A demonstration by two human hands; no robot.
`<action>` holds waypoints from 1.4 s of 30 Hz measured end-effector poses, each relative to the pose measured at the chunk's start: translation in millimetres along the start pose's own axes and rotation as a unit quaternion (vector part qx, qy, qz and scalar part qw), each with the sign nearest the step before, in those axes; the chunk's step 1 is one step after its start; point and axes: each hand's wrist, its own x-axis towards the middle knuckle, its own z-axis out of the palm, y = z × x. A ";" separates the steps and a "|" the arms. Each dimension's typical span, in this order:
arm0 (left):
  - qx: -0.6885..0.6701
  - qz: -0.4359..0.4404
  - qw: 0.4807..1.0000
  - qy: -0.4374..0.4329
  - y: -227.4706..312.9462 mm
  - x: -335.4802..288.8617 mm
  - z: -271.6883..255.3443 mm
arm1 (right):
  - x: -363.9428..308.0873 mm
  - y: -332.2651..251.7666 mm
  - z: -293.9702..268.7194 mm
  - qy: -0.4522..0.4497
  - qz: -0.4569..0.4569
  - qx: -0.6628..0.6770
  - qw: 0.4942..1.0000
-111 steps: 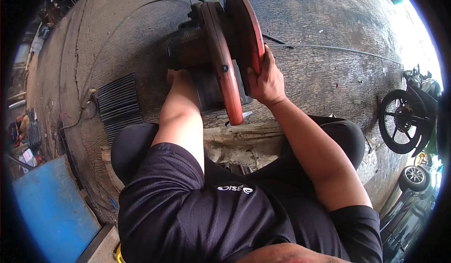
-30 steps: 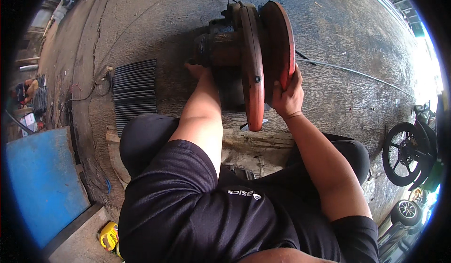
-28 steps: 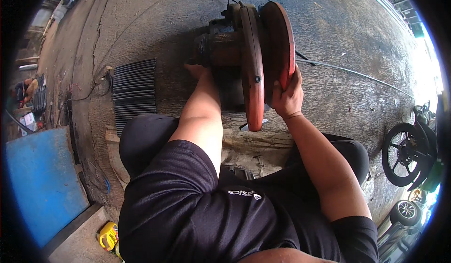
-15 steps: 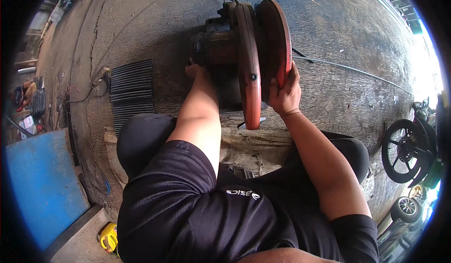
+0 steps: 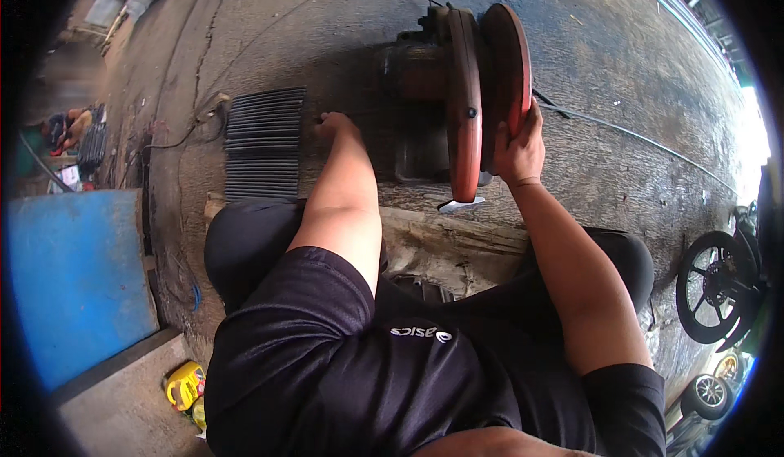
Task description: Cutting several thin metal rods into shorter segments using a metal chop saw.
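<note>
A cut-off saw (image 5: 416, 77) with a dark motor stands ahead of me, slightly right of centre. It has a curved reddish handle (image 5: 465, 122) and a round red guard (image 5: 520, 57). My right hand (image 5: 523, 153) grips the near edge of that guard, thumb on one side and fingers on the other. On the ground between the saw and a neat row of dark rods (image 5: 263, 134) is my left hand (image 5: 336, 124), near the rods' right ends. Its fingers are small and partly turned away, so their grip is unclear.
A pale wooden plank (image 5: 449, 240) lies before my knees. Left are a blue panel (image 5: 77, 269) and a yellow pack (image 5: 184, 385). A cable (image 5: 286, 12) loops behind the saw, and a long thin rod (image 5: 637, 137) extends right. Motorcycle wheel (image 5: 709, 287) at right.
My left hand has moved away from the saw's motor side toward the row of rods. My right hand stays on the guard. The whole view has shifted somewhat.
</note>
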 end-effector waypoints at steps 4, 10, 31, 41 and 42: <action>-0.085 -0.040 0.995 -0.040 2.1 20.0 -39.5 | -1.5 -10.8 -7.0 -0.034 0.060 0.026 0.997; -0.031 -0.069 0.996 -0.048 -2.7 12.5 -66.9 | 1.4 -37.7 -18.7 -0.008 0.097 -0.077 0.992; -0.059 -0.020 0.978 -0.198 28.0 37.7 -117.3 | -40.0 -156.4 101.1 -0.408 -0.149 -0.136 0.891; -0.036 -0.016 0.990 -0.138 17.1 62.2 -95.8 | -57.2 -138.2 208.5 -0.534 -0.047 -0.125 0.835; -0.025 -0.025 0.990 -0.138 16.8 61.9 -89.5 | -60.7 -138.4 219.4 -0.526 -0.051 -0.130 0.839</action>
